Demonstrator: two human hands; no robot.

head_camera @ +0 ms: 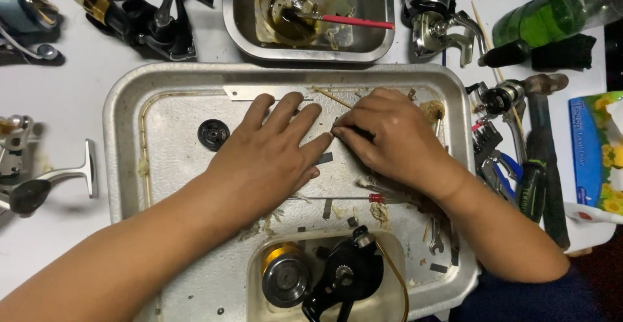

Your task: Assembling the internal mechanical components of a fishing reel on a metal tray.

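Black disc point(213, 134): I see it lying on the tray, left of my left hand, apart from it.
Metal tray point(123, 140): I work over it; both hands rest on its floor.
Left hand point(272, 150): I keep it flat, fingers spread, palm down, gripping nothing; its fingertips nearly meet my right hand.
Small dark part point(362, 134): pinched at my right fingertips, mostly hidden; I cannot tell what kind it is.
Right hand point(396, 140): fingers curled closed on that part.
Red-tipped pin point(344, 198): just below both hands.
Black reel body point(347, 273): in the tub nearer me.
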